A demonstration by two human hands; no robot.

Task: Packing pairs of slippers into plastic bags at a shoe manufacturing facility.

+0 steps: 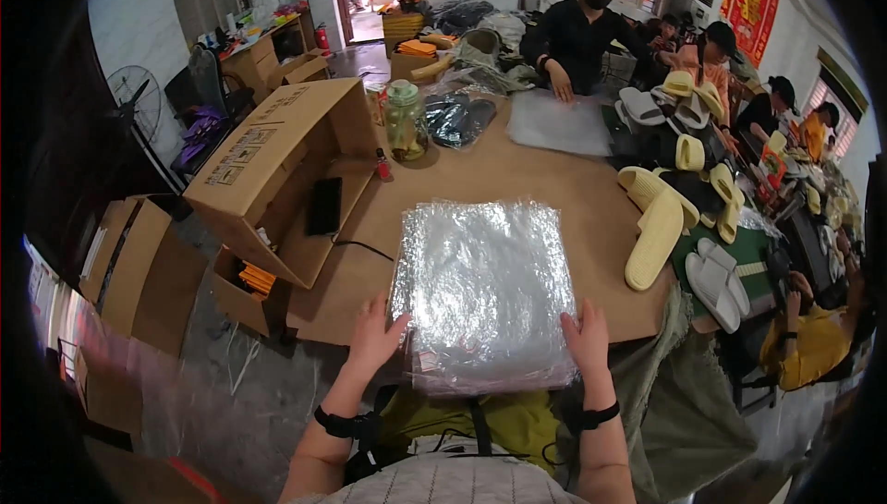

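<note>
Clear plastic bags (480,287) lie in a squared stack at the near edge of the brown table (554,181), the open left hand (374,333) and right hand (587,333) pressed flat against its sides, seemingly to keep the slippery sheets aligned.

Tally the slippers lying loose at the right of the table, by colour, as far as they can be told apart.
Yellow slippers: about 7
White slippers: about 5
Total: about 12, since the far pile overlaps and blurs.
</note>
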